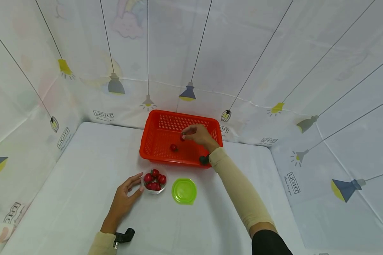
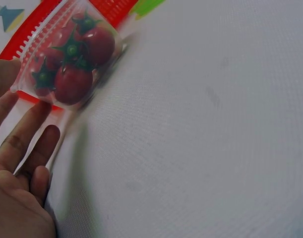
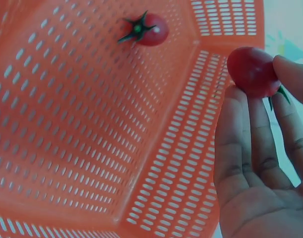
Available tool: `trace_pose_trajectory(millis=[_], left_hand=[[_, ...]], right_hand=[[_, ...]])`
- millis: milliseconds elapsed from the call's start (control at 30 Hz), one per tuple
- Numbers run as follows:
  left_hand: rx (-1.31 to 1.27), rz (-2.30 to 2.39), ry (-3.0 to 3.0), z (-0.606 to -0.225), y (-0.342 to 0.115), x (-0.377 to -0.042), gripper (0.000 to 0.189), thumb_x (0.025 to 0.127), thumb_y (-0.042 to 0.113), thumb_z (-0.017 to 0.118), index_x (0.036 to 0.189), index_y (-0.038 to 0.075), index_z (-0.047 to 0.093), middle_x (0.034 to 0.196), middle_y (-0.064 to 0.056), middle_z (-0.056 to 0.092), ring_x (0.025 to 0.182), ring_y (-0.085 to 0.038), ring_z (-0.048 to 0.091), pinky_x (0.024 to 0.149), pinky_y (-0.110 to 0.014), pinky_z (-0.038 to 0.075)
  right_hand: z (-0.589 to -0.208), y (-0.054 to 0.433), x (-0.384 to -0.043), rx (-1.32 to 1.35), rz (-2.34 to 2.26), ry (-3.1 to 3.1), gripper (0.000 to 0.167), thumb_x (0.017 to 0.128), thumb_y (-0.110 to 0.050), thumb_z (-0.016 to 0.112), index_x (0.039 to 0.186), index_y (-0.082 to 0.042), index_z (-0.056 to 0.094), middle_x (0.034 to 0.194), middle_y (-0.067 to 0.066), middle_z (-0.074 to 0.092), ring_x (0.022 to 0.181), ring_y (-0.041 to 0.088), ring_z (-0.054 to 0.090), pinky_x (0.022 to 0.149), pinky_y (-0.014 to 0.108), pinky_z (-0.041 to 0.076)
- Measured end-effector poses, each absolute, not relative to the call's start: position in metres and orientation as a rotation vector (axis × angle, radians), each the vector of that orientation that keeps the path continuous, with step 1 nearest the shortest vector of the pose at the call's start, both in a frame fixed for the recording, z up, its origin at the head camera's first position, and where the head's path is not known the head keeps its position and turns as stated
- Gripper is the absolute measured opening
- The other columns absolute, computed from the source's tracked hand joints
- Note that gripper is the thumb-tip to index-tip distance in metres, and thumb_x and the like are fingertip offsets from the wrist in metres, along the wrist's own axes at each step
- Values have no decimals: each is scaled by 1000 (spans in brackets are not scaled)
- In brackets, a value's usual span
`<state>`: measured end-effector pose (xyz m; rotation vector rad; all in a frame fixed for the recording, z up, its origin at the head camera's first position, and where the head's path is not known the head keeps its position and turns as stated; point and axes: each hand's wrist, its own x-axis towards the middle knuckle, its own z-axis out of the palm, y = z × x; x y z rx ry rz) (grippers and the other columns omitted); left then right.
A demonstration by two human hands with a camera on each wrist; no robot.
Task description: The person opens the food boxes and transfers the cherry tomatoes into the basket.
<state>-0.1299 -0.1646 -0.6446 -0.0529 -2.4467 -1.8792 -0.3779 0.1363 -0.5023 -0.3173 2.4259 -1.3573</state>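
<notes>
On the white, cloth-like tabletop [image 1: 79, 177] stands a rectangular red plastic basket with slotted walls [image 1: 159, 141], and in front of it the left hand [image 1: 124, 200] spreads its thumb and fingers well apart, touching the side of a small round clear plastic tub [image 1: 154, 191] beside a bright green plastic lid [image 1: 184, 191]. The right hand [image 1: 198, 136], over the basket, pinches a glossy red cherry tomato [image 3: 253, 72] between thumb and fingertips; another green-stemmed red tomato [image 1: 173, 147] lies on the basket floor, and several red tomatoes [image 1: 148, 177] fill the tub.
</notes>
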Motion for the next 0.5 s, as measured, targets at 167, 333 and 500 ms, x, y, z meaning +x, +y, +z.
trace_pose_trajectory(millis=[167, 333, 500], left_hand=[[-42, -1872, -2457, -644, -165, -128, 54, 103, 30, 73, 153, 26, 56, 146, -6, 69, 143, -29, 57, 108, -52, 42], [-35, -1874, -2465, -643, -164, -128, 53, 103, 31, 73, 153, 26, 56, 145, -6, 69, 143, -29, 56, 108, -53, 42], [-42, -1891, -2454, -643, -164, -129, 54, 103, 31, 73, 153, 23, 56, 146, -7, 69, 145, -30, 54, 109, -55, 40]], right_hand=[[-505, 135, -384, -389, -1239, 2424, 22, 96, -12, 80, 117, -13, 79, 116, 4, 76, 109, 26, 66, 102, 47, 54], [-511, 134, -390, -481, -1177, 2382, 24, 97, -10, 79, 121, -8, 78, 118, 7, 76, 108, 26, 69, 103, 46, 55], [-514, 135, -398, -545, -1149, 2331, 30, 97, -8, 78, 126, 0, 74, 121, 12, 77, 109, 27, 71, 108, 49, 54]])
